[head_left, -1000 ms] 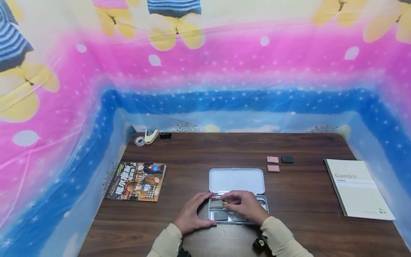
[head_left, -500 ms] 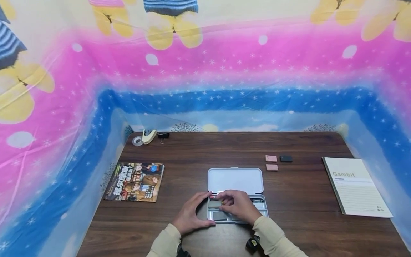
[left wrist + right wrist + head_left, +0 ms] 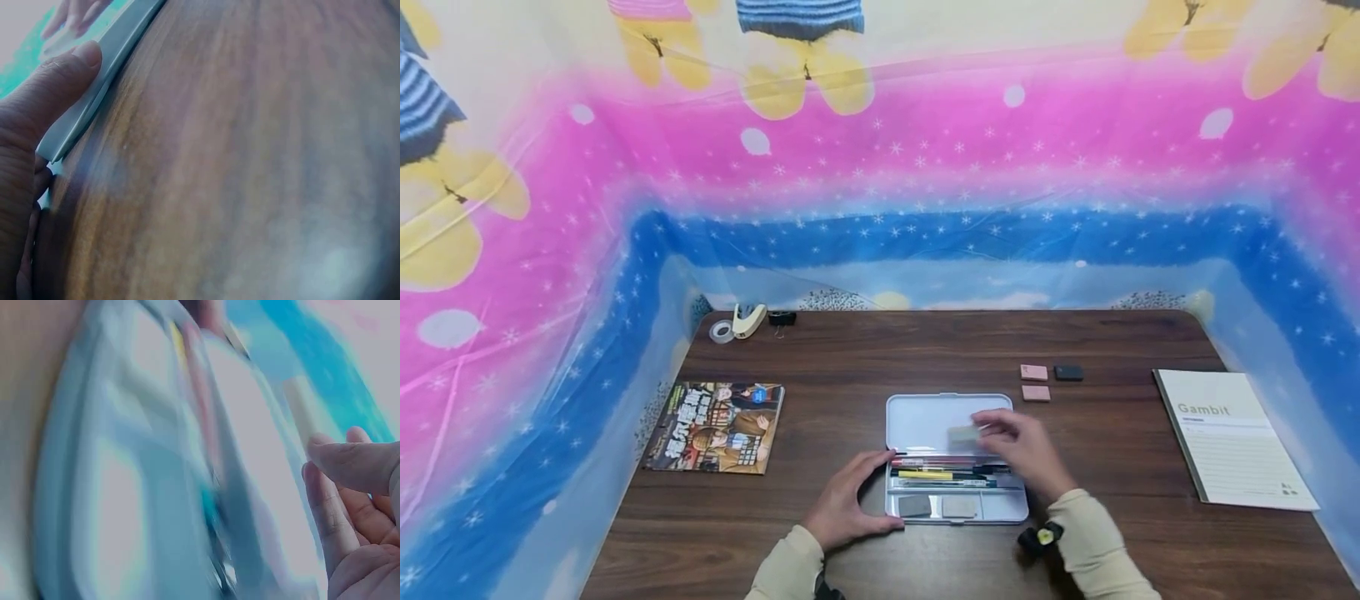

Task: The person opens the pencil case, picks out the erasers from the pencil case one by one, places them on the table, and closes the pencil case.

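Note:
A white pencil case [image 3: 1011, 507] lies on the table with its lid [image 3: 917, 417] raised at the back. My left hand [image 3: 846, 504] grips its left end, thumb on the front edge and fingers at the back corner; the left wrist view shows that thumb on the rim. Above the lid, my right hand [image 3: 1026, 450] pinches a grey block-shaped eraser [image 3: 962, 437] between thumb and fingers, seen pale in the right wrist view. Several pens and pencils [image 3: 940, 475] lie in the case's long compartment. Two grey erasers, one darker [image 3: 914, 506] and one lighter [image 3: 958, 507], sit in its front compartments.
Two pink erasers [image 3: 1035, 392] and a dark one [image 3: 1068, 372] lie behind and right of the case. A notebook [image 3: 1236, 442] is at right, a comic-style book [image 3: 715, 427] at left. Tape [image 3: 722, 332], a cream stapler-like item [image 3: 748, 322] and a binder clip [image 3: 782, 317] stand far left.
My right hand has lifted the grey eraser off the pens and moved it back and right, over the lid. The pens are now uncovered. My left hand stays on the case.

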Tool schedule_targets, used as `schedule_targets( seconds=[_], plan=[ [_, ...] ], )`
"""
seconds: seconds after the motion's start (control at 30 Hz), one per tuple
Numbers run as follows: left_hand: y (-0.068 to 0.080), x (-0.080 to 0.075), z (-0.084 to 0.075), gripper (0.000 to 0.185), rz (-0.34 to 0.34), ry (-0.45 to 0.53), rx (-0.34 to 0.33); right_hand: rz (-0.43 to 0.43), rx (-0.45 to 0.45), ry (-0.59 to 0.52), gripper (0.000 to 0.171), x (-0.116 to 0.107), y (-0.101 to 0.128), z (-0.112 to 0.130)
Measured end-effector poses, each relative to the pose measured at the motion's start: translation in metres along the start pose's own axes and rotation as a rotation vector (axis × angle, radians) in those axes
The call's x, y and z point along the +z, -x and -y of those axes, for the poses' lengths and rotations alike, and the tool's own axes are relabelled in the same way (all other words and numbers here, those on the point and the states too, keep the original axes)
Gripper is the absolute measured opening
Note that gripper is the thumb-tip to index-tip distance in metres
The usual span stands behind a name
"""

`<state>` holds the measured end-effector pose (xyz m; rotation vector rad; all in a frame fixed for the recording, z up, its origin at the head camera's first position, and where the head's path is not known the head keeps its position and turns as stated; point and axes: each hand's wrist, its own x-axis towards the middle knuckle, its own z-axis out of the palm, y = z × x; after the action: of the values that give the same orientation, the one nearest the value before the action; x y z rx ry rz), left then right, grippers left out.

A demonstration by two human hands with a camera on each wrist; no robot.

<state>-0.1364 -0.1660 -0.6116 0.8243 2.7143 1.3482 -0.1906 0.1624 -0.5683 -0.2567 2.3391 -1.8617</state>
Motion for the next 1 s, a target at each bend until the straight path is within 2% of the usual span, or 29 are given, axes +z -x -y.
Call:
schedule_targets(
  seconds=[0.1,0.17,0.3,0.4,0.53,0.73,1.0],
  plan=[
    [0.0,-0.001,-0.001,0.099,0.002,0.0,-0.014,-0.112,-0.044,0.016,0.034,-0.042,-0.003,-0.012],
    [0.0,-0.002,-0.002,0.098,0.005,0.004,-0.026,-0.186,-0.057,0.073,0.033,-0.069,-0.005,-0.022],
    [0.0,-0.002,-0.003,0.097,0.013,0.001,-0.042,-0.285,-0.033,0.239,0.032,-0.114,-0.008,-0.044],
    [0.0,-0.001,-0.002,0.098,0.019,-0.005,-0.036,-0.32,0.009,0.336,0.033,-0.137,-0.011,-0.06],
    [0.001,0.001,0.0,0.098,0.02,-0.003,-0.022,-0.339,0.048,0.397,0.033,-0.152,-0.014,-0.074],
    [0.002,0.003,0.0,0.097,0.012,0.004,-0.02,-0.34,0.055,0.431,0.032,-0.157,-0.017,-0.084],
    [0.0,0.0,-0.004,0.096,0.017,0.026,-0.07,-0.324,0.059,0.458,0.034,-0.161,-0.022,-0.087]
  ],
)
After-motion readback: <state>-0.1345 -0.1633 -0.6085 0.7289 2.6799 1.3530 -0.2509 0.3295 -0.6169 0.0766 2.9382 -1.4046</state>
